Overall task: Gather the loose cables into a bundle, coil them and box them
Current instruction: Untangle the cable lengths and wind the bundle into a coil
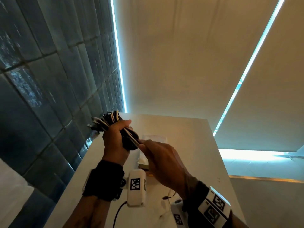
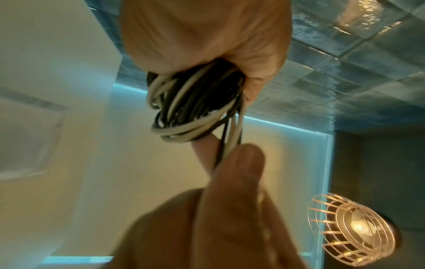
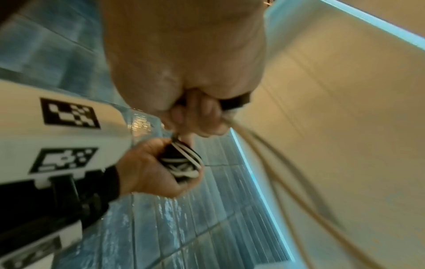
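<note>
A white tabletop is seen beside blue-grey wall tiles. Above its left edge, the cable bundle is gripped by the left hand; loose strands are pinched by the right hand. Items beneath the hands are hidden. No writing is legible.

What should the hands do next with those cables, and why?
Probably the right hand should wrap its pinched strands around the coil once more. The left hand already grips a bundle of black and white loops, but strands run from it to the right hand, and loose cable trails beyond, so the coiling looks unfinished.
</note>
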